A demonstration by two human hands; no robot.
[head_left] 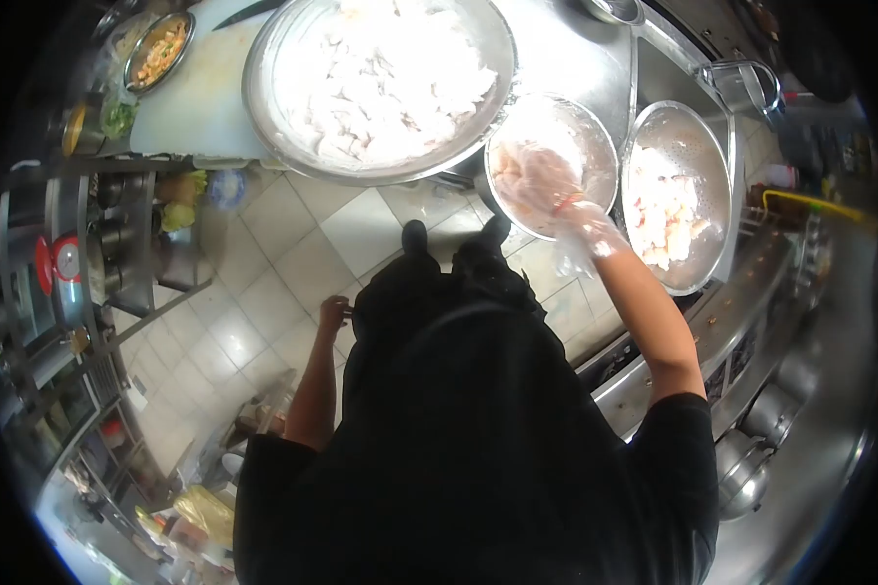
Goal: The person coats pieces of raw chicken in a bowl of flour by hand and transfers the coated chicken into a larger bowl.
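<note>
My right hand [544,187], in a clear plastic glove with a red band at the wrist, is down inside a metal bowl [610,161]. Motion blurs its fingers, so their grip is unclear. Pale, wet-looking pieces lie around it in the bowl. My left hand [336,312] hangs bare beside my dark clothing, fingers loosely bent and partly apart, with nothing visible in it. Left of the bowl stands a wide metal basin [263,107] of white-coated pieces. On the right, a perforated metal colander [707,185] holds pale pink chunks [665,219], probably raw meat.
A white cutting board [200,107] lies left of the basin, with a dark-bladed knife [247,14] on it. Beyond is a small bowl of orange pieces [161,54]. A clear jug [741,86] stands at the upper right. Shelves [127,244] line the left; pots [741,473] sit lower right.
</note>
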